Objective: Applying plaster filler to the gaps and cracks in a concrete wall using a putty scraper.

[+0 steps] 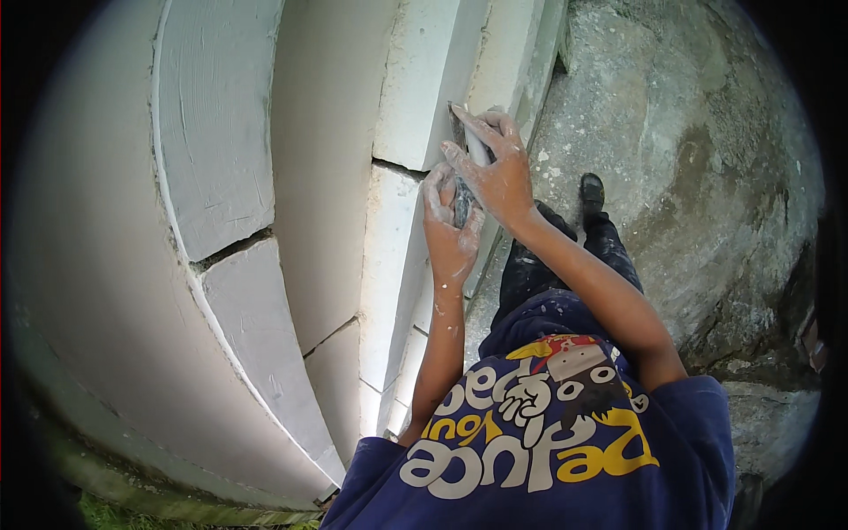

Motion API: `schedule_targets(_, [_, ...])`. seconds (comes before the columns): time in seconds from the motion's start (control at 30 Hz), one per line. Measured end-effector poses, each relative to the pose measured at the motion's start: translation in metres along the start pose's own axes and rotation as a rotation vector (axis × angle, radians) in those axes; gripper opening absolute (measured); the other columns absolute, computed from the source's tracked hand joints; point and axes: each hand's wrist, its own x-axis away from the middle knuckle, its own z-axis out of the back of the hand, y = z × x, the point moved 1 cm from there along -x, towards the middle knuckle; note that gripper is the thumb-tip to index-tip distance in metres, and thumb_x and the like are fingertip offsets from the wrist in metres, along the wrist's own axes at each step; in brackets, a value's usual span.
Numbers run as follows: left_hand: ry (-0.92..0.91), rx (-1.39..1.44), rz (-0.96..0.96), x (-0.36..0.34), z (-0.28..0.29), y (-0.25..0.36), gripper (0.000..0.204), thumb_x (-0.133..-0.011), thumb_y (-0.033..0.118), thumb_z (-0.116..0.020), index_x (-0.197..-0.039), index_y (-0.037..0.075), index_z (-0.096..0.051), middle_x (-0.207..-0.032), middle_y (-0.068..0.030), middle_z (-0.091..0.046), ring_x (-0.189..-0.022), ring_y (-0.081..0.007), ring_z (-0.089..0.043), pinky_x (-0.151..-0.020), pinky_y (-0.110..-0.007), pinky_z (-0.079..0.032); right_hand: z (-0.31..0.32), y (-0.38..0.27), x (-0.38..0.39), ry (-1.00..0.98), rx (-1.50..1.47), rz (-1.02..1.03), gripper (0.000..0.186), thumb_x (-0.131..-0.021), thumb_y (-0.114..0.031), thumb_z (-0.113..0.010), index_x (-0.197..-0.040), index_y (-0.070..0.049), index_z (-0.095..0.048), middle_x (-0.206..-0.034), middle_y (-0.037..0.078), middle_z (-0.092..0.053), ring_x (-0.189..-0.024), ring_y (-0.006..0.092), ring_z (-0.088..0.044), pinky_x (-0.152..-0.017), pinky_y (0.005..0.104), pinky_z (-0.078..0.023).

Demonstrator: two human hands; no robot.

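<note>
My left hand (452, 221), smeared with white paste, is closed around a dark grey flat piece (462, 201) with whitish smears. Just above it, my right hand (502, 172), also coated white, has its fingers bent around a thin dark flat blade (457, 126) and a white, rounded piece (478, 146) beside it. What the white piece is, and whether the dark parts belong to one tool, I cannot make out. Both hands are close together in front of the pale stepped blocks (397, 115). A dark gap (397, 168) between two blocks lies left of my left hand.
Smooth grey-white bands (216, 115) curve along the left, with another cracked joint (231, 249). A rough, stained concrete floor (654, 115) with white specks spreads to the right. My dark shoe (592, 190) stands on it. Some grass (115, 517) shows at the lower left.
</note>
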Motion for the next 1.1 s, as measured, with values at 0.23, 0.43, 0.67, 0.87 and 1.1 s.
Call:
schedule_targets(0.23, [0.066,0.150,0.057,-0.009,-0.010,-0.010,0.060,-0.091,-0.001,-0.065,-0.145,-0.007,-0.039,-0.143,-0.0176,-0.051,-0.132,-0.0243,-0.051,-0.111,-0.034,-0.039,-0.016,0.008,-0.014,0.132,-0.035,0.013,0.047,-0.087,-0.020,-0.075,-0.133,-0.016,-0.068,-0.120,0.013,-0.052,-0.112,0.0289,-0.058,-0.096,0.0377,-0.049])
schedule_targets(0.43, [0.105,0.198,0.005,-0.014,-0.014,-0.017,0.053,-0.097,0.010,-0.065,-0.141,-0.010,-0.043,-0.136,-0.0188,-0.057,-0.125,-0.0229,-0.055,-0.107,-0.034,-0.042,-0.017,0.005,-0.017,0.161,-0.011,0.039,0.046,-0.086,-0.018,-0.076,-0.131,-0.016,-0.069,-0.121,0.014,-0.050,-0.112,0.0301,-0.057,-0.097,0.0379,-0.048])
schedule_targets(0.67, [0.104,0.272,0.027,-0.015,-0.016,-0.027,0.061,-0.097,0.024,-0.069,-0.140,-0.010,-0.044,-0.136,-0.0188,-0.056,-0.126,-0.0229,-0.054,-0.107,-0.034,-0.043,-0.016,0.008,-0.019,0.144,0.040,0.054,0.045,-0.086,-0.018,-0.076,-0.130,-0.017,-0.069,-0.122,0.015,-0.050,-0.114,0.0314,-0.057,-0.100,0.0399,-0.047])
schedule_targets(0.87, [0.090,0.214,-0.027,-0.017,-0.016,-0.040,0.053,-0.098,0.021,-0.067,-0.138,-0.005,-0.044,-0.135,-0.0162,-0.056,-0.118,-0.0203,-0.058,-0.090,-0.028,-0.055,-0.017,0.011,-0.020,0.157,0.018,0.067,0.046,-0.086,-0.018,-0.076,-0.131,-0.017,-0.069,-0.123,0.015,-0.050,-0.115,0.0317,-0.056,-0.100,0.0397,-0.047])
schedule_targets(1.1, [0.098,0.159,-0.052,-0.017,-0.015,-0.043,0.060,-0.096,0.027,-0.070,-0.137,-0.007,-0.042,-0.133,-0.0162,-0.056,-0.119,-0.0211,-0.057,-0.095,-0.030,-0.052,-0.016,0.013,-0.020,0.151,-0.002,0.084,0.047,-0.085,-0.017,-0.076,-0.131,-0.016,-0.069,-0.122,0.014,-0.051,-0.115,0.0305,-0.056,-0.101,0.0387,-0.047])
